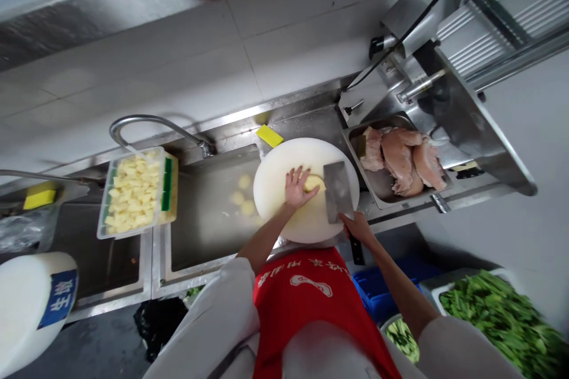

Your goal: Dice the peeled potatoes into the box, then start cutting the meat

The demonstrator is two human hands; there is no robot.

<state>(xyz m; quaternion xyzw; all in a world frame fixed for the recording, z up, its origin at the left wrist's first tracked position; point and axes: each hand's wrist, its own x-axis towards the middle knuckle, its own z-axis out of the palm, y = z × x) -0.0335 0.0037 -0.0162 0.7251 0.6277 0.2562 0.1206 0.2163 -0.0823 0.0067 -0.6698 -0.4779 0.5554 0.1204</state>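
Observation:
A peeled potato (pixel 316 182) lies on the round white cutting board (pixel 284 157). My left hand (pixel 295 188) steadies it from the left, fingers on the far side and thumb on the near side. In my right hand (pixel 357 228) is the dark handle of a cleaver (pixel 338 189). Its broad blade is over the right part of the board, beside the right end of the potato. Whether the blade touches the potato I cannot tell.
Left of the board, a sink (pixel 200 243) holds water and several peeled potatoes (pixel 244 182). A plastic tub of potato chunks (pixel 136 192) rests across the sink divider. On the right stand a tray of raw meat (pixel 398 160) and a slicer (pixel 480 118). A yellow sponge (pixel 269 135) lies behind.

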